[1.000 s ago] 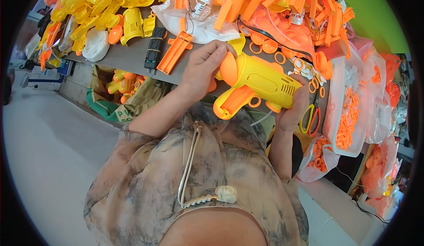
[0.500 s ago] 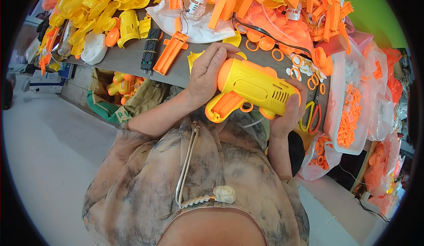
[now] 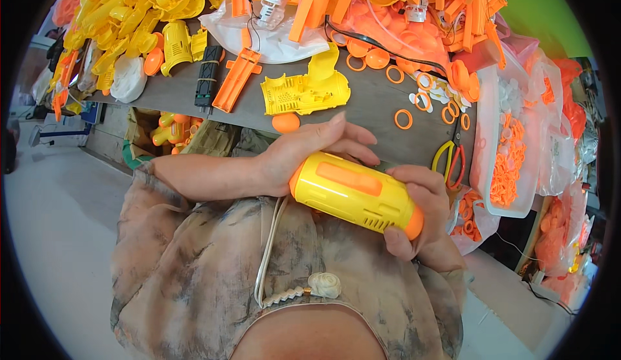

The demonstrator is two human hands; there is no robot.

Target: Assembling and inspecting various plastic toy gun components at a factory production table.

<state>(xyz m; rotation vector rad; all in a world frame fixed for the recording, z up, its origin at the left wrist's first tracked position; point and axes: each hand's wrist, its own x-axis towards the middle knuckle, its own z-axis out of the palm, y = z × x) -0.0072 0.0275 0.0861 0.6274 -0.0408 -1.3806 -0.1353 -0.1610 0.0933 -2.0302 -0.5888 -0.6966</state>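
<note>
A yellow toy gun (image 3: 323, 206) with orange ends and an orange strip on top lies tilted between my hands, in front of my chest. My left hand (image 3: 307, 143) presses its palm against the gun's left end, with the fingers stretched out beyond it. Around the right end my right hand (image 3: 424, 195) is closed, thumb below and fingers above. The gun's handle is turned out of sight. Beyond my left hand a yellow half shell (image 3: 301, 91) rests on the grey table (image 3: 378, 101), inner side up. A round orange piece (image 3: 285, 123) is at the table's near edge.
Yellow shells (image 3: 129, 14) are heaped far left, orange parts (image 3: 323, 4) at the back. A black bundle (image 3: 206, 78) and an orange handle part (image 3: 237, 82) lie left. Orange rings (image 3: 403, 119), scissors (image 3: 449, 163) and a plastic bin (image 3: 482, 166) are on the right.
The toy gun has come nearer my body and rolled, so its handle no longer shows. My left hand's fingers have straightened out. The yellow half shell has come into full view.
</note>
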